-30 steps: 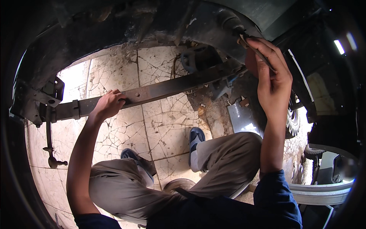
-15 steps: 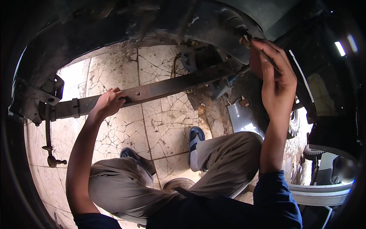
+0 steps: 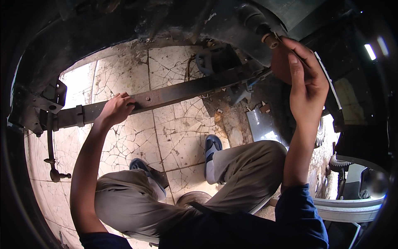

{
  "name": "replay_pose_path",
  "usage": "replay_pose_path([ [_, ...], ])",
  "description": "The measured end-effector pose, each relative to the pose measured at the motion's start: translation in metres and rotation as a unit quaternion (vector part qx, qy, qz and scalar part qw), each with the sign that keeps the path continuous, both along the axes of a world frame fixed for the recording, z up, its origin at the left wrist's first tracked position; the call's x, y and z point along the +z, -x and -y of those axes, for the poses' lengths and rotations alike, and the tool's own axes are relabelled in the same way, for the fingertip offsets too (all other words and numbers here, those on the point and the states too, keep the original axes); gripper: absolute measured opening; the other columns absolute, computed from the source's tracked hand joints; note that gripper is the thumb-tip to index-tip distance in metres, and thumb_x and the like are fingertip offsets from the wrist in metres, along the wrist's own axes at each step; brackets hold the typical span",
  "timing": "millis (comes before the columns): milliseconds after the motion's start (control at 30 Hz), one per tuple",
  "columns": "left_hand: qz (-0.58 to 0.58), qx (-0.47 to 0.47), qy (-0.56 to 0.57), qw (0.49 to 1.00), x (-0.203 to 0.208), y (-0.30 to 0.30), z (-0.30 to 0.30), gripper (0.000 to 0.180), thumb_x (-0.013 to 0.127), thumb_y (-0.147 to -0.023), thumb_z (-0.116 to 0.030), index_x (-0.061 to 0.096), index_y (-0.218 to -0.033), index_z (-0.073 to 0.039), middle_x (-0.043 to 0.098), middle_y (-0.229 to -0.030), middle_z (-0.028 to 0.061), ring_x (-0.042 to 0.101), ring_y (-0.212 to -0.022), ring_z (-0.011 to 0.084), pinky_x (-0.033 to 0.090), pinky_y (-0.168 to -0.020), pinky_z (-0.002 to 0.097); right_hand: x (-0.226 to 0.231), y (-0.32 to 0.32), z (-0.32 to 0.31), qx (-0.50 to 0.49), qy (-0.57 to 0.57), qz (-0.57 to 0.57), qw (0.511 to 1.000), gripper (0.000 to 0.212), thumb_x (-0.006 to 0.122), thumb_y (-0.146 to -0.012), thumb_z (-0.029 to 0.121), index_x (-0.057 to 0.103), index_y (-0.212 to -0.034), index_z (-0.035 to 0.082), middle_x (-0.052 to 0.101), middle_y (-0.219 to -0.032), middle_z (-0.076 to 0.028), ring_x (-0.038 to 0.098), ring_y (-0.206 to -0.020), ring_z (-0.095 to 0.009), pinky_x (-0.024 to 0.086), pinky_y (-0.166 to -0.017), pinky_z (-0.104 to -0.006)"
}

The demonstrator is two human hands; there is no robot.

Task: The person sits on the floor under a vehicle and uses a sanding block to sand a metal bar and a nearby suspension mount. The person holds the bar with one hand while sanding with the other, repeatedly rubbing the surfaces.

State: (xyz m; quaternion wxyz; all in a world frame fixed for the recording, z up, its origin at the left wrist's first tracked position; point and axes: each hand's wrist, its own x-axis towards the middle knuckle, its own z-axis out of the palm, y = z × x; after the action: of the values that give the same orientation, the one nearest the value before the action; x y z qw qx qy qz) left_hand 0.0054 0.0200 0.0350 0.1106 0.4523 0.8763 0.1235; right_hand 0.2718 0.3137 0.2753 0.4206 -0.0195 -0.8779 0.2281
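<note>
My left hand [image 3: 117, 108] has its fingers curled over the long, dark leaf spring [image 3: 174, 92] that runs across in front of me. At the upper right, my right hand [image 3: 306, 76] pinches a thin reddish-brown sheet [image 3: 282, 66] that looks like sandpaper, thumb on one side and fingers behind. Close to its fingertips, a brownish metal stub [image 3: 270, 40] sticks out from a dark round part [image 3: 253, 23] under the vehicle body. The sheet stands just below this stub; whether they touch I cannot tell.
A dark curved fender [image 3: 124, 33] arches overhead. A bracket [image 3: 54, 97] and a hanging rod with a ball-joint end [image 3: 54, 174] are at left. Cracked tiles [image 3: 124, 141] lie below. A metal plate [image 3: 263, 124] lies right of my feet; a gear wheel [image 3: 340, 163] is farther right.
My right hand has drawn slightly away to the right from the metal stub, so the stub's end and more of the sheet show. My left hand has stayed on the leaf spring.
</note>
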Motion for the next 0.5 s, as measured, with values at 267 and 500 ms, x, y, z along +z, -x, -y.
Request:
replay_pose_path([
  [267,0.003,-0.004,-0.001,1.0,0.0,0.0007,0.0002,0.024,0.059,-0.091,-0.022,0.068,-0.11,-0.008,0.063,-0.113,0.0088,0.058,-0.109,0.0294,0.048,-0.094,0.0386,-0.0011,0.0025,-0.0049,0.012,0.018,0.003,1.0,0.026,0.05,-0.098,-0.001,0.067,-0.117,0.002,0.062,-0.099,-0.003,0.059,-0.089,-0.006,0.045,-0.079,-0.0189],
  [500,0.0,-0.001,-0.001,1.0,0.0021,-0.0014,-0.0008,0.024,0.06,-0.091,-0.021,0.067,-0.11,-0.008,0.062,-0.112,0.0092,0.058,-0.109,0.0294,0.049,-0.094,0.0383,-0.001,-0.0003,-0.0026,0.007,0.011,-0.005,1.0,0.025,0.051,-0.098,0.0,0.067,-0.117,0.003,0.061,-0.099,-0.003,0.059,-0.087,-0.006,0.045,-0.078,-0.0189],
])
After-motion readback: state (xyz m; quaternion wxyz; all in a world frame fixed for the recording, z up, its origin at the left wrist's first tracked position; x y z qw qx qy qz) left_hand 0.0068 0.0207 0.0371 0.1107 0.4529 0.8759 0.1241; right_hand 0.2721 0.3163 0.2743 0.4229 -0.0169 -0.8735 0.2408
